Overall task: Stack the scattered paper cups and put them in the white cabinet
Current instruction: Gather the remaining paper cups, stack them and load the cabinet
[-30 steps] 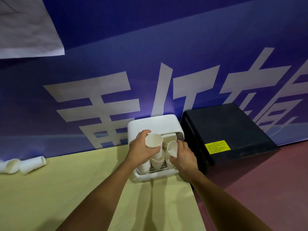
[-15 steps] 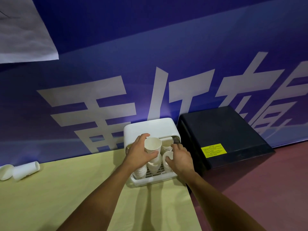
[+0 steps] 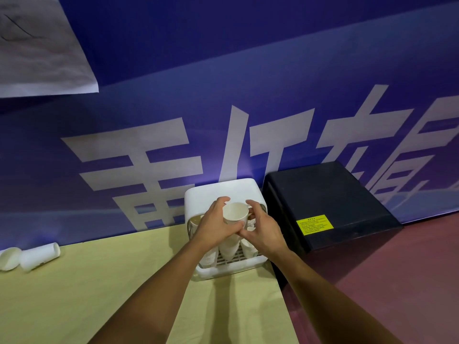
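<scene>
A stack of white paper cups (image 3: 235,214) stands upright in the mouth of the white cabinet (image 3: 221,192), its top cup open toward me. My left hand (image 3: 213,228) grips the stack from the left. My right hand (image 3: 263,229) curls round it from the right, and the two thumbs meet in front. More white cups (image 3: 249,248) sit on the cabinet's slatted rack below my hands, partly hidden. Two loose cups (image 3: 39,255) lie on their sides at the far left of the table.
The cabinet stands at the back right corner of a yellow-covered table (image 3: 99,294), against a blue banner wall. A black box (image 3: 323,202) with a yellow label stands just right of it. Red floor lies beyond the table's right edge.
My right hand has left the single cup it carried into the cabinet and come up round the stack in my left hand. The left hand has barely moved.
</scene>
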The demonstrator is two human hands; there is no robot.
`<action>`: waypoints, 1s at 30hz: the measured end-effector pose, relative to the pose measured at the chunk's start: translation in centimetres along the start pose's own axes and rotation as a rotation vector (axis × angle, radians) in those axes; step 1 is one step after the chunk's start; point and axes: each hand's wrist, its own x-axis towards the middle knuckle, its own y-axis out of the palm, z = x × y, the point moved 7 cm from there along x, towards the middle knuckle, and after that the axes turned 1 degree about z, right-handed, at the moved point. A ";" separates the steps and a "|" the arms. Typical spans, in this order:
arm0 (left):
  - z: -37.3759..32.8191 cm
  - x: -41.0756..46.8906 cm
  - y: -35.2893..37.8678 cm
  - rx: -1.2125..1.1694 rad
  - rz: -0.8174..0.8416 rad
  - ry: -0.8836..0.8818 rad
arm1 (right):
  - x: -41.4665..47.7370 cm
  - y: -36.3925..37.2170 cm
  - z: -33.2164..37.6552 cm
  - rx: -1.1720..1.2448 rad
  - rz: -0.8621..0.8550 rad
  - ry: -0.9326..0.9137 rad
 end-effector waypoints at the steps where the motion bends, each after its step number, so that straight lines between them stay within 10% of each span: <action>1: -0.1 0.0 0.1 -0.003 0.009 0.002 | -0.1 0.0 -0.2 0.001 0.000 0.004; 30: 3.1 -1.1 -0.4 0.072 0.002 -0.011 | -0.5 1.7 -5.8 -0.434 0.094 0.238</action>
